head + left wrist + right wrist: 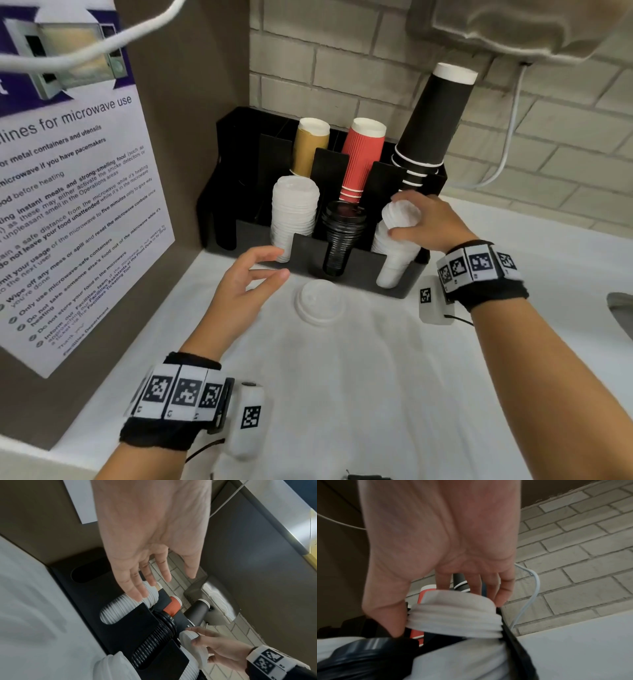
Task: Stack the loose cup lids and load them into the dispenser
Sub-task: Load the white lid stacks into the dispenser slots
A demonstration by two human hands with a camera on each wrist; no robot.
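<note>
The right hand (430, 222) curls its fingers (502, 591) and thumb round a short stack of white lids (401, 214), ribbed at the rims, held atop the right front slot of the black dispenser (359, 270). One loose lid (320, 301), round and domed, lies on the white tabletop (376, 377) just before the dispenser. The left hand (245, 291) hovers spread and empty beside it. Black lids (342, 236) fill the middle slot, white ones (293, 212) the left. Ridged red cups (363, 157) and smooth black cups (431, 120) stand behind, against a pale brick wall (342, 51).
</note>
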